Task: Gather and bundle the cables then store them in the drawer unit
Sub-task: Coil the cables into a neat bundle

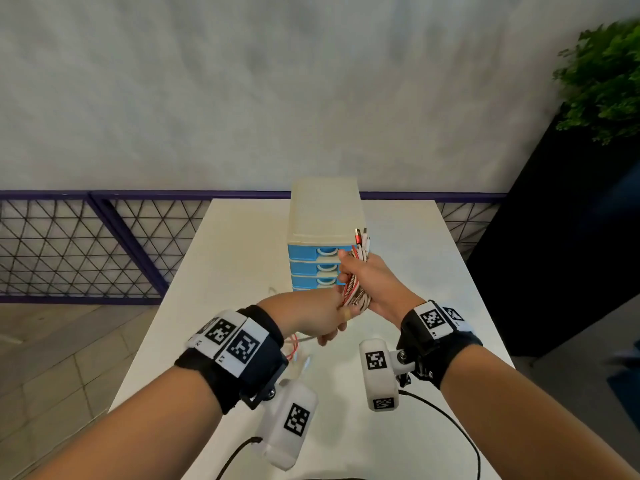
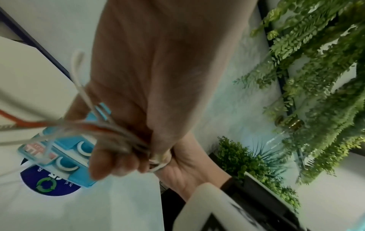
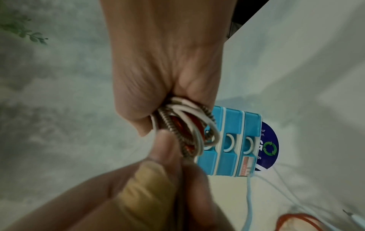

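The right hand (image 1: 372,284) holds its grip tight round the cables (image 1: 356,271), bundled upright with plugs toward 12 o'clock; the left hand (image 1: 315,318) pinches their lower strands. Behind stands the drawer unit (image 1: 320,237), drawers closed, on the surface (image 1: 415,258).

Drawer unit (image 1: 323,237) on table (image 1: 415,341)

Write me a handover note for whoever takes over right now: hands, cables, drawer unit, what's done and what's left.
Right hand grips the folded cable bundle upright, plugs on top, in front of the drawer unit.
Left hand holds the bundle's lower end; loose tails trail onto the white table.
Done: most of the cables gathered.
Left: draw in the tails, finish the bundle, open a drawer, all of which look closed, and store it.
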`<state>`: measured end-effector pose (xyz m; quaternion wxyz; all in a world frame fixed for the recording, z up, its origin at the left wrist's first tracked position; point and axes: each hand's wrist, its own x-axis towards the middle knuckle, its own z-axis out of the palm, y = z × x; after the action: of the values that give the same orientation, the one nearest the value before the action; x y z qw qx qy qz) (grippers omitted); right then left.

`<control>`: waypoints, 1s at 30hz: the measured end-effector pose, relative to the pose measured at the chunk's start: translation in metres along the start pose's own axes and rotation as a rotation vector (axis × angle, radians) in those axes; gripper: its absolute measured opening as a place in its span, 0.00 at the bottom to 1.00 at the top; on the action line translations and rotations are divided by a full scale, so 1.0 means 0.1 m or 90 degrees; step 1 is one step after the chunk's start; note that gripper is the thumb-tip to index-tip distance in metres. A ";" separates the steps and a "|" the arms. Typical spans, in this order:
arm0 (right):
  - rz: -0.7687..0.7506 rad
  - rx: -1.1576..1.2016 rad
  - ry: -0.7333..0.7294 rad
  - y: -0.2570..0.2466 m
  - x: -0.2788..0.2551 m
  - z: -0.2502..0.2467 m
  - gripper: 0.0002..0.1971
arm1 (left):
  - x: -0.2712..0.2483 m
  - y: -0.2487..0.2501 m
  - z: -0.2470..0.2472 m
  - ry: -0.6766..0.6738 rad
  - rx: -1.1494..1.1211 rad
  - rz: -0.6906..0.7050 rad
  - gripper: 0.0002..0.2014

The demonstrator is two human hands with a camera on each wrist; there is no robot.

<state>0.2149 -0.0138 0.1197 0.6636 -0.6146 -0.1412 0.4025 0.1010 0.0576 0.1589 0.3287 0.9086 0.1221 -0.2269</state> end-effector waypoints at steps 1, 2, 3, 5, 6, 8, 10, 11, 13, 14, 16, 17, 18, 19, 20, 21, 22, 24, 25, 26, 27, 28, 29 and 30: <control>-0.009 0.023 0.012 0.00 0.01 0.02 0.09 | 0.01 -0.03 0.00 -0.019 0.024 0.004 0.22; -0.018 0.041 0.025 -0.01 0.01 0.04 0.09 | 0.02 -0.06 0.01 -0.031 0.053 0.007 0.22; -0.024 0.055 0.038 -0.01 0.01 0.06 0.10 | 0.02 -0.10 0.02 -0.036 0.067 0.008 0.22; -0.034 0.097 0.050 -0.03 -0.01 0.10 0.13 | 0.04 -0.19 0.04 -0.049 0.031 0.012 0.18; -0.038 0.126 0.057 -0.04 -0.03 0.13 0.13 | 0.04 -0.24 0.04 -0.054 0.001 0.015 0.17; -0.042 0.189 0.077 -0.04 -0.05 0.16 0.14 | 0.03 -0.32 0.07 -0.050 -0.082 0.023 0.15; -0.041 0.245 0.112 -0.04 -0.08 0.17 0.17 | 0.03 -0.37 0.10 -0.020 -0.205 0.054 0.14; -0.042 0.256 0.132 -0.04 -0.08 0.16 0.18 | 0.03 -0.38 0.12 0.008 -0.233 0.069 0.14; -0.052 0.240 0.166 -0.06 -0.07 0.14 0.16 | 0.06 -0.37 0.15 0.062 -0.187 0.070 0.11; -0.061 0.219 0.178 -0.06 -0.06 0.14 0.15 | 0.08 -0.36 0.17 0.087 -0.144 0.064 0.10; -0.089 0.169 0.192 -0.06 -0.04 0.14 0.13 | 0.12 -0.34 0.21 0.130 -0.043 0.040 0.08; -0.108 0.142 0.194 -0.06 -0.03 0.14 0.13 | 0.14 -0.34 0.23 0.158 0.033 0.016 0.08; -0.127 0.113 0.194 -0.07 -0.03 0.14 0.13 | 0.14 -0.36 0.24 0.184 0.117 -0.011 0.09; -0.142 0.082 0.192 -0.08 -0.03 0.14 0.14 | 0.14 -0.39 0.23 0.198 0.187 -0.034 0.11; -0.153 0.053 0.190 -0.09 -0.04 0.14 0.14 | 0.13 -0.43 0.21 0.201 0.229 -0.052 0.14; -0.163 0.031 0.189 -0.11 -0.05 0.14 0.15 | 0.12 -0.47 0.17 0.207 0.247 -0.062 0.19; -0.171 0.011 0.191 -0.11 -0.05 0.13 0.15 | 0.09 -0.50 0.14 0.220 0.250 -0.063 0.22; -0.186 -0.041 0.204 -0.14 -0.05 0.13 0.13 | 0.06 -0.56 0.07 0.265 0.210 -0.032 0.23; -0.193 -0.070 0.213 -0.15 -0.05 0.12 0.13 | 0.04 -0.59 0.06 0.278 0.150 -0.004 0.22; -0.199 -0.095 0.218 -0.16 -0.04 0.10 0.13 | 0.01 -0.61 0.05 0.277 0.057 0.028 0.20; -0.202 -0.112 0.219 -0.17 -0.03 0.07 0.12 | 0.00 -0.63 0.05 0.269 -0.048 0.054 0.17; -0.202 -0.120 0.217 -0.17 -0.03 0.05 0.12 | -0.02 -0.65 0.04 0.268 -0.135 0.066 0.14; -0.199 -0.123 0.213 -0.18 -0.03 0.04 0.11 | -0.03 -0.67 0.03 0.270 -0.184 0.064 0.12; -0.196 -0.130 0.209 -0.17 -0.04 0.04 0.11 | -0.05 -0.68 0.01 0.276 -0.180 0.052 0.11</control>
<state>0.2161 -0.0121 0.1379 0.6655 -0.7070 -0.1634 0.1748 0.0716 0.1073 0.1236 0.4276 0.8852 0.1833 0.0062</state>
